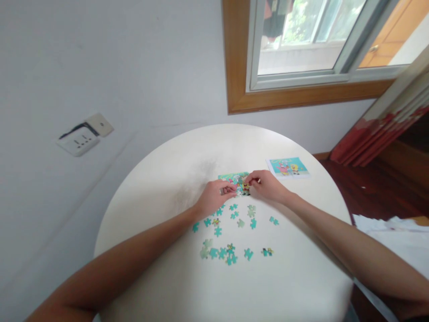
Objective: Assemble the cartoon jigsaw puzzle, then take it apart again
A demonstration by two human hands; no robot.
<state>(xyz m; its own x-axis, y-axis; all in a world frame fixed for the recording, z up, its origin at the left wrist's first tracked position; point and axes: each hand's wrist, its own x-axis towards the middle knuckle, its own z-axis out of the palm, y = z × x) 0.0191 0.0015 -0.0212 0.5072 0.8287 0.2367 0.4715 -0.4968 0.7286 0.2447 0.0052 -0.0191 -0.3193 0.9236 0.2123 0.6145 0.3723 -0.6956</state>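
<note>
A partly joined jigsaw puzzle (233, 176) with colourful cartoon figures lies flat on the round white table (161, 179). My left hand (214, 196) is closed at its lower left edge, thumb and fingers together against the joined pieces. At the right side of the puzzle, my right hand (264, 184) makes a pinch with thumb and forefinger; whatever is between them is too small to make out. Both hands cover parts of the picture. Loose teal pieces lie nearer to me, among them a single piece (248, 254), a pale green piece (240, 223) and a darker joined pair (267, 252).
A reference picture card (288, 168) with a pink and a yellow cartoon figure lies right of my right hand. Behind the table stand a white wall with a socket (80, 139) and a wood-framed window (301, 96). White papers (392, 237) are at the right, below a red-and-cream curtain (375, 129).
</note>
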